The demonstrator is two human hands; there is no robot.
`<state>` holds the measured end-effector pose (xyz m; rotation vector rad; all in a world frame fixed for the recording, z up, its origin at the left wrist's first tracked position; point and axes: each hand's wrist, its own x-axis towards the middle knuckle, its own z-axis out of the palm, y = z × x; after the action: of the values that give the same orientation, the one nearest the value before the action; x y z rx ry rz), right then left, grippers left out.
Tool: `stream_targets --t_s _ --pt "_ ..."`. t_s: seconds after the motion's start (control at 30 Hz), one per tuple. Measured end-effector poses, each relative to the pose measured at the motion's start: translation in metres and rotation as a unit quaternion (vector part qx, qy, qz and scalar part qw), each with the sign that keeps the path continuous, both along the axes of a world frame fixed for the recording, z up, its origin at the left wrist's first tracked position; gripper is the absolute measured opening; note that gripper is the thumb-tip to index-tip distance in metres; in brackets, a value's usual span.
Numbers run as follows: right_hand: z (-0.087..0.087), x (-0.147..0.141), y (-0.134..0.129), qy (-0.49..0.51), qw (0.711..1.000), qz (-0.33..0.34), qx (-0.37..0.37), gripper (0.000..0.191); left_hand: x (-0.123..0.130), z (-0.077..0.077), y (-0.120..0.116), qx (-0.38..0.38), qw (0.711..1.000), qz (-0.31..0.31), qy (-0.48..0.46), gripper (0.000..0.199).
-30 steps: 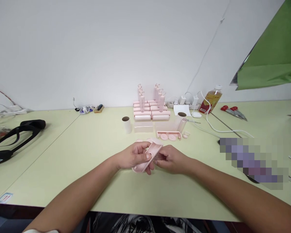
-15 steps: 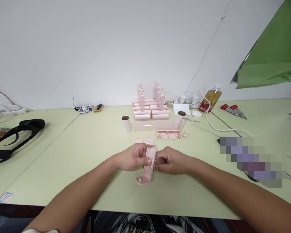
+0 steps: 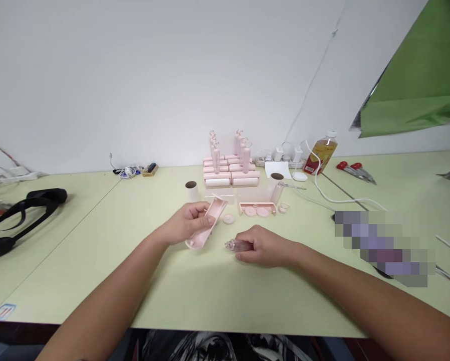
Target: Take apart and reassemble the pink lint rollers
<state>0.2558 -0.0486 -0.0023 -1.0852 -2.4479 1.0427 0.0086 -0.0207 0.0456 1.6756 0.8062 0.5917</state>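
Though apart, left hand [image 3: 185, 222] with grip firm on pink casing [image 3: 215, 211], right hand [image 3: 264, 246] with grip around translucent tube [image 3: 241, 245].

A pale green table [image 3: 195, 296] bears white paper tubes [image 3: 191, 191], pink parts [image 3: 255, 209] and scissors-like tools [image 3: 356, 172].

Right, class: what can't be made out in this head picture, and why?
Head view:
- Clear pink tube: one end hidden by the right hand.
- Purple item: blurred by pixelation.
- Green sheet: cut off by the top and right edges.
- Bottle label: print too small.
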Motion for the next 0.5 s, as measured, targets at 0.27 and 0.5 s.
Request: stream_targets --t_s 0.27,0.5 --pt "-0.001 0.002 0.0 0.001 1.0 0.003 -0.021 0.026 0.037 -0.01 0.039 0.413 0.797 0.095 0.43 0.026" --pt "0.001 0.002 0.001 0.004 1.0 0.006 -0.02 0.028 0.052 -0.035 0.06 0.467 0.745 0.08 0.47 0.014"
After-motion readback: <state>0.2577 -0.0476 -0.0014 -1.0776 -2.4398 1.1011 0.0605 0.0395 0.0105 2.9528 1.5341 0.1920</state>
